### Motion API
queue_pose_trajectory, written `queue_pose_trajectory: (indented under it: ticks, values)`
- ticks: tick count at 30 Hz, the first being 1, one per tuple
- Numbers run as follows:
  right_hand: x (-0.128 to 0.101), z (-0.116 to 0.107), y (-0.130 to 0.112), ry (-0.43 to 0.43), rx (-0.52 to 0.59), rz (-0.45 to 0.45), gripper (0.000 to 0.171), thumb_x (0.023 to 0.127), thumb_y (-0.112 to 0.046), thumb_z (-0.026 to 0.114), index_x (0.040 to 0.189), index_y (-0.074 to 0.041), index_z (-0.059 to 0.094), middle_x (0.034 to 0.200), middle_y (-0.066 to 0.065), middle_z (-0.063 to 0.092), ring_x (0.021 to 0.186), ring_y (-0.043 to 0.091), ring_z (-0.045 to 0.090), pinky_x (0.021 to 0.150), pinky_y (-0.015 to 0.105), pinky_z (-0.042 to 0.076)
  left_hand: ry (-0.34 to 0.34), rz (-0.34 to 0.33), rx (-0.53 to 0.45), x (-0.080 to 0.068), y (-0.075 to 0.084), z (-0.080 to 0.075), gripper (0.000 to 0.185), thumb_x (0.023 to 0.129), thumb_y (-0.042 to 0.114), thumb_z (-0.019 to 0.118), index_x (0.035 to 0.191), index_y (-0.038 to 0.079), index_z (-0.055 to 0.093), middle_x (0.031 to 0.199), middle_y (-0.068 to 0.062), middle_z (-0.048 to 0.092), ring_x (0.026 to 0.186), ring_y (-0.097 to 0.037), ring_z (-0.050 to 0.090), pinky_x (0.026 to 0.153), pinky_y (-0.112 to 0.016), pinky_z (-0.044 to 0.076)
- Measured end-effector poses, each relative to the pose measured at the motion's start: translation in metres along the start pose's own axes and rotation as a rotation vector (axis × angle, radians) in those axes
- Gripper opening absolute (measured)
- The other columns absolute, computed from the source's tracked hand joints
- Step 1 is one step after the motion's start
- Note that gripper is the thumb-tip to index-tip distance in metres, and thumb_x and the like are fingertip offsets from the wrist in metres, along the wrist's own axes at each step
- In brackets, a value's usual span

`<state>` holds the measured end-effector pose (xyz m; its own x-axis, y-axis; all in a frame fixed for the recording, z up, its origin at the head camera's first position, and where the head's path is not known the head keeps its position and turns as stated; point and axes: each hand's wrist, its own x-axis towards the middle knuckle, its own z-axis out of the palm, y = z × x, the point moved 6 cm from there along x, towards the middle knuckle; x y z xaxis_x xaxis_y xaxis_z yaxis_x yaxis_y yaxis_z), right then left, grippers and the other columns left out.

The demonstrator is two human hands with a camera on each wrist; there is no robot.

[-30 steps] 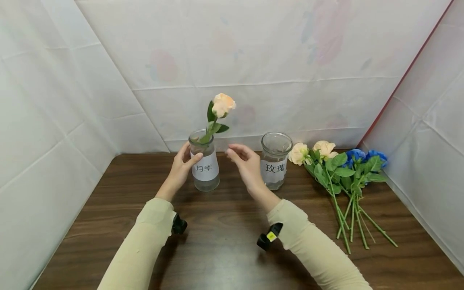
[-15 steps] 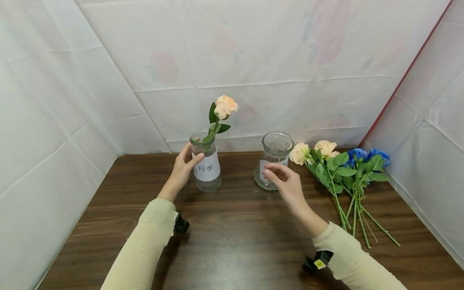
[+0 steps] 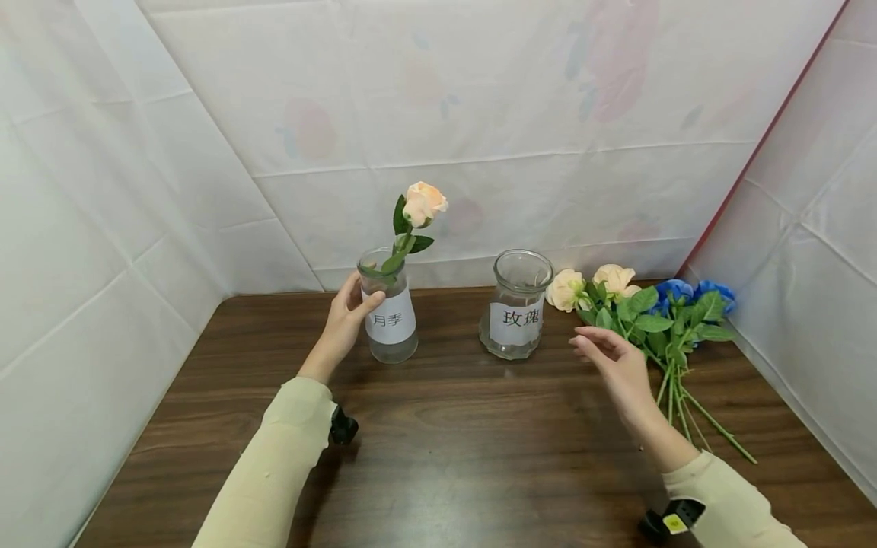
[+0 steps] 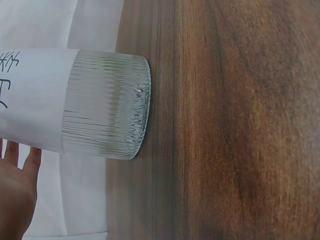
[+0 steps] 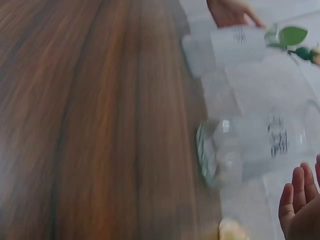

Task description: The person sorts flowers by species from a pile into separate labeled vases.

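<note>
My left hand point(image 3: 342, 326) grips the ribbed glass vase point(image 3: 392, 335) with a white paper label, its thumb across the front. In that vase stands one peach rose point(image 3: 425, 204) with green leaves, leaning right. The left wrist view shows the base of this vase point(image 4: 100, 105) upright on the table, with a few fingers point(image 4: 32, 162) beside the label. My right hand point(image 3: 622, 373) holds nothing; its fingers are loosely bent. It is above the table, between the second labelled glass vase point(image 3: 515, 323) and a heap of flowers point(image 3: 651, 323), partly covering the stems.
The heap at the right has pale cream roses point(image 3: 567, 291) and blue roses point(image 3: 674, 293), their stems pointing towards the front. A white cloth point(image 3: 479, 114) hangs behind the brown wooden table point(image 3: 438, 457) and along both sides.
My right hand has moved from beside the rose's vase, across the front of the second vase, to the flower heap. The left hand stays on its vase, which has barely shifted.
</note>
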<state>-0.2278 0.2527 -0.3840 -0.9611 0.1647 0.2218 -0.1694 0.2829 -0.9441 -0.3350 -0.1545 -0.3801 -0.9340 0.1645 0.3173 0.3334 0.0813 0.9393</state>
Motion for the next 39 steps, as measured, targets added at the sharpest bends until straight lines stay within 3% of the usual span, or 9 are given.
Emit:
queue_pose_trajectory:
  ticks: [3,5,14,17,23,28,39]
  values:
    - [-0.002,-0.018,0.010,0.011,-0.046,0.008,0.035,0.098,-0.027,0.065,0.122,-0.003,0.066,0.099,-0.005,0.073,0.088,0.010,0.067,0.075,0.019,0.054,0.002,-0.011,-0.004,-0.001,0.000,0.000,0.059,0.101,0.021,0.056,0.155,0.012,0.032,0.150,-0.011,0.042,0.140,-0.024,0.036,0.115,-0.047,0.028]
    - [-0.004,-0.030,0.016,0.011,-0.059,0.012,0.032,0.098,-0.026,0.065,0.122,-0.005,0.067,0.097,-0.013,0.071,0.088,0.007,0.067,0.075,0.018,0.054,0.004,-0.014,-0.007,0.000,0.000,0.001,0.060,0.101,0.020,0.055,0.155,0.013,0.031,0.150,-0.012,0.042,0.140,-0.026,0.037,0.115,-0.048,0.028]
    - [-0.006,-0.079,0.040,0.037,-0.261,0.123,0.049,0.098,-0.035,0.064,0.129,0.003,0.060,0.093,-0.023,0.064,0.083,0.001,0.063,0.070,0.021,0.054,0.011,-0.018,0.003,0.000,-0.001,0.000,0.060,0.100,0.021,0.056,0.155,0.014,0.031,0.150,-0.010,0.042,0.138,-0.025,0.038,0.114,-0.047,0.029]
    - [-0.006,-0.087,0.047,0.025,-0.291,0.143,0.051,0.098,-0.034,0.063,0.131,0.005,0.058,0.096,-0.018,0.066,0.082,-0.001,0.063,0.069,0.022,0.055,0.011,-0.014,0.005,-0.001,-0.001,0.000,0.060,0.101,0.022,0.055,0.155,0.014,0.032,0.150,-0.010,0.043,0.138,-0.024,0.039,0.114,-0.047,0.029]
    - [-0.003,-0.091,0.059,-0.027,-0.379,0.147,0.049,0.099,-0.031,0.063,0.130,0.006,0.059,0.102,0.008,0.071,0.077,-0.003,0.062,0.064,0.025,0.056,0.007,-0.019,-0.010,-0.001,0.000,0.001,0.062,0.100,0.020,0.056,0.156,0.014,0.030,0.152,-0.011,0.041,0.139,-0.027,0.038,0.114,-0.049,0.029]
    - [0.001,-0.089,0.064,-0.066,-0.467,0.137,0.047,0.099,-0.028,0.064,0.129,0.008,0.060,0.106,0.019,0.069,0.075,0.004,0.063,0.062,0.026,0.055,0.008,-0.023,-0.006,-0.001,-0.001,0.001,0.061,0.100,0.021,0.056,0.156,0.015,0.030,0.153,-0.010,0.040,0.140,-0.026,0.036,0.115,-0.049,0.028]
    - [0.008,-0.080,0.063,-0.152,-0.603,0.138,0.045,0.094,-0.025,0.069,0.122,0.011,0.063,0.099,0.021,0.071,0.076,0.021,0.066,0.060,0.033,0.051,0.015,-0.006,-0.004,0.000,-0.002,0.001,0.060,0.101,0.022,0.057,0.155,0.013,0.032,0.151,-0.012,0.042,0.139,-0.028,0.037,0.114,-0.051,0.028]
